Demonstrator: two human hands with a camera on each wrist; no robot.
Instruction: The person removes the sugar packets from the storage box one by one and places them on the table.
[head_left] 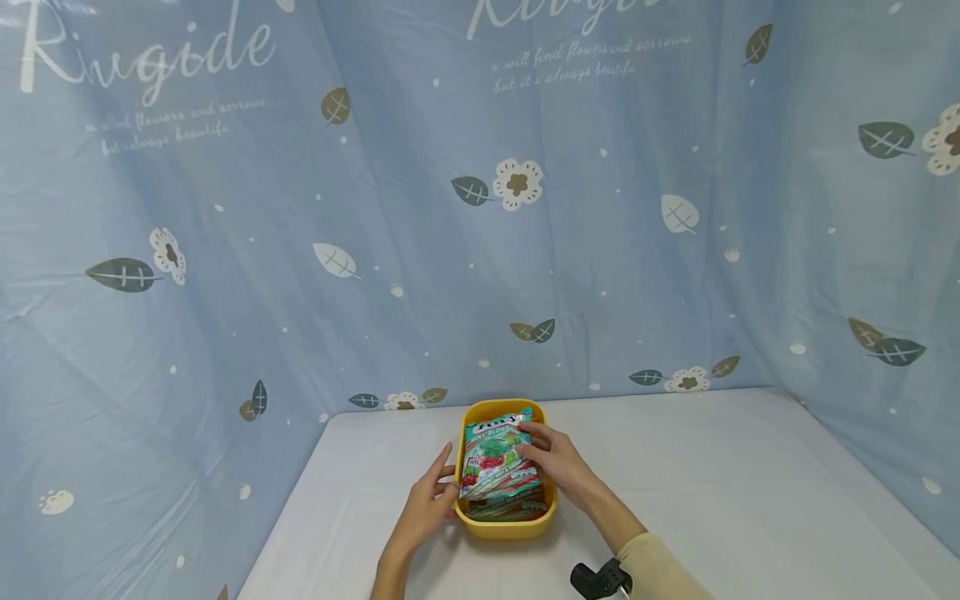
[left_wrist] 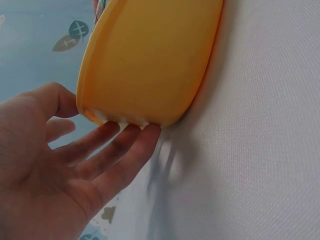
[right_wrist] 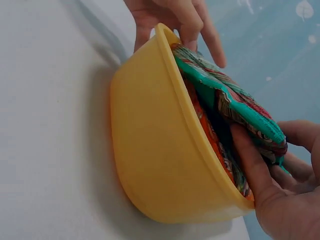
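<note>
A yellow plastic bin (head_left: 504, 530) stands on the white-covered table. At its left side is my left hand (head_left: 423, 508), its thumb bent at the rim and its fingertips pressed on the outer wall (left_wrist: 145, 65). Lying tilted in the bin's mouth is a shiny green-and-red snack bag (head_left: 491, 458) printed with fruit. My right hand (head_left: 558, 462) grips this bag at its right edge. The right wrist view shows one finger (right_wrist: 252, 165) under the bag and others at its far edge. Another packet (head_left: 510, 506) lies beneath, partly covered.
A white cloth (head_left: 712, 483) covers the table. Behind and at the sides hangs a blue curtain (head_left: 420, 250) printed with leaves and flowers. A black device (head_left: 600, 579) sits by my right sleeve (head_left: 660, 567).
</note>
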